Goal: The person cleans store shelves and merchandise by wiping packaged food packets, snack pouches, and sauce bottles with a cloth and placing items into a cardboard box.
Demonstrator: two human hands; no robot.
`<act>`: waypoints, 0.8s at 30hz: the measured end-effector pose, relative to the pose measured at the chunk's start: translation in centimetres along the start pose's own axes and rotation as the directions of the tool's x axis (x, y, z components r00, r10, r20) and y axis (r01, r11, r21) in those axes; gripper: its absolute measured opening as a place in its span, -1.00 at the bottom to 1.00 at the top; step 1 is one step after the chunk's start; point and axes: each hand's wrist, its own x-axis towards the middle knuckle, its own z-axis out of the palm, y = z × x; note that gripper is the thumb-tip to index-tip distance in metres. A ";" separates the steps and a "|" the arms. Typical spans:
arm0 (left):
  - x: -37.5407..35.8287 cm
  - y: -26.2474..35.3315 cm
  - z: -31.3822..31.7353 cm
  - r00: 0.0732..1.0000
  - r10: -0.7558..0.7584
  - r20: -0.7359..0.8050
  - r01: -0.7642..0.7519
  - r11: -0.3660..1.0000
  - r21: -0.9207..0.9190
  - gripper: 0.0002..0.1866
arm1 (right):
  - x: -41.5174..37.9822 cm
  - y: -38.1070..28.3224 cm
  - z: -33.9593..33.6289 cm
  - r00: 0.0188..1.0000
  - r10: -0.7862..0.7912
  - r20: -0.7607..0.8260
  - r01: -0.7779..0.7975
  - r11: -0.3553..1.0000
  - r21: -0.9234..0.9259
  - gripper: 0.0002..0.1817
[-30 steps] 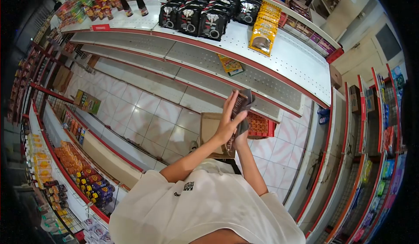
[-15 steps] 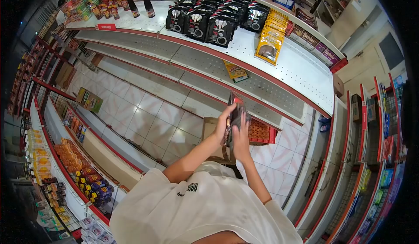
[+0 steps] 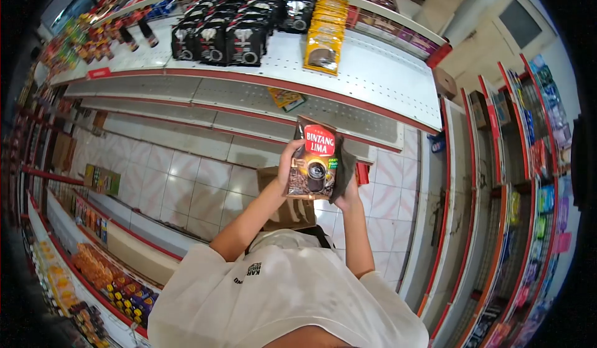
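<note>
A dark coffee packet (image 3: 314, 177) with a red "BINTANG LIMA" label faces up toward me, held between both hands in front of my body. My left hand (image 3: 288, 164) grips its left edge with the thumb on the front. My right hand (image 3: 349, 194) is closed round a dark, plain packet side (image 3: 344, 177) at the right, its fingers mostly hidden behind. Beyond the hands, the top shelf (image 3: 379, 77) carries rows of black packets (image 3: 247, 42) and a row of yellow packets (image 3: 322, 54).
Below my hands, an open cardboard box (image 3: 292, 216) stands on the tiled floor (image 3: 208, 202). Part of a red crate (image 3: 364, 172) shows beside my right hand. A yellow packet (image 3: 286, 98) lies on a lower shelf. Stocked shelving (image 3: 538, 155) lines the right side.
The packet has turned from edge-on to show its printed front. Both hands have shifted to grip its opposite sides, and the view has swung to the right.
</note>
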 end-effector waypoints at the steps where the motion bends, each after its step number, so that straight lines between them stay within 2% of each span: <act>1: 1.2 -0.3 -0.7 0.995 0.022 -0.096 -0.004 0.984 0.179 -0.56 | -0.1 -1.0 -0.6 1.000 -0.019 -0.020 0.016 0.991 -0.130 -0.53; 2: 2.4 -0.7 -1.4 0.981 0.062 -0.184 0.007 0.936 0.353 -0.54 | 0.0 -1.8 -1.0 0.999 -0.038 -0.039 0.027 0.966 -0.258 -0.56; 3: 2.1 -0.6 2.3 0.939 0.245 -0.240 -0.088 0.848 0.523 -0.53 | -1.7 -3.0 2.2 0.984 -0.179 -0.010 0.164 0.920 -0.355 -0.56; 4: 3.6 0.2 1.7 0.979 0.189 -0.083 -0.087 0.741 0.666 -0.52 | -1.9 -4.0 2.7 0.982 -0.191 -0.017 0.173 0.921 -0.351 -0.56; 5: 4.3 0.9 2.9 0.987 0.160 -0.024 -0.098 0.707 0.700 -0.55 | -2.0 -4.9 2.9 0.951 -0.309 -0.019 0.258 0.825 -0.503 -0.55; 6: 5.0 1.3 4.0 0.991 0.131 0.031 -0.112 0.672 0.732 -0.59 | -2.2 -5.7 3.3 0.909 -0.417 -0.003 0.319 0.697 -0.642 -0.53; 7: 6.0 1.2 4.2 0.992 0.123 0.028 -0.104 0.672 0.733 -0.59 | -2.8 -6.4 4.4 0.850 -0.519 0.093 0.399 0.518 -0.757 -0.59; 9: 7.7 0.8 4.7 0.963 0.254 0.087 -0.245 0.699 0.672 -0.67 | -2.1 -7.2 4.4 0.818 -0.558 0.137 0.456 0.485 -0.747 -0.59; 10: 8.3 0.6 5.0 0.967 0.240 0.086 -0.234 0.699 0.676 -0.67 | -1.9 -7.7 4.3 0.781 -0.596 0.186 0.514 0.443 -0.735 -0.58; 12: 9.5 0.2 6.1 0.942 0.304 0.140 -0.326 0.745 0.582 -0.72 | -1.8 -8.3 4.1 0.765 -0.626 0.151 0.505 0.439 -0.743 -0.59; 16: 10.7 -0.2 8.5 0.950 0.264 0.167 -0.308 0.706 0.637 -0.62 | -1.7 -10.1 3.3 0.722 -0.681 0.125 0.557 0.464 -0.688 -0.63; 18: 11.1 0.2 8.6 0.971 0.129 0.201 -0.238 0.484 0.842 -0.44 | -1.2 -11.3 3.3 0.695 -0.713 0.096 0.588 0.487 -0.646 -0.64; 20: 11.7 -0.8 7.3 0.975 0.074 0.211 -0.224 0.345 0.912 -0.39 | -0.2 -13.1 3.2 0.668 -0.740 0.084 0.630 0.501 -0.593 -0.65; 21: 11.9 -1.4 7.1 0.973 0.055 0.223 -0.225 0.407 0.885 -0.39 | 0.1 -14.3 3.5 0.648 -0.760 0.059 0.618 0.479 -0.624 -0.62; 22: 13.0 -1.8 6.1 0.973 0.059 0.222 -0.227 0.403 0.886 -0.39 | 0.5 -15.5 3.6 0.627 -0.778 0.034 0.603 0.457 -0.654 -0.59; 24: 15.1 -2.3 4.2 0.903 0.302 0.305 -0.367 0.176 0.913 -0.40 | 3.7 -18.6 3.5 0.515 -0.848 0.125 0.694 0.327 -0.641 -0.57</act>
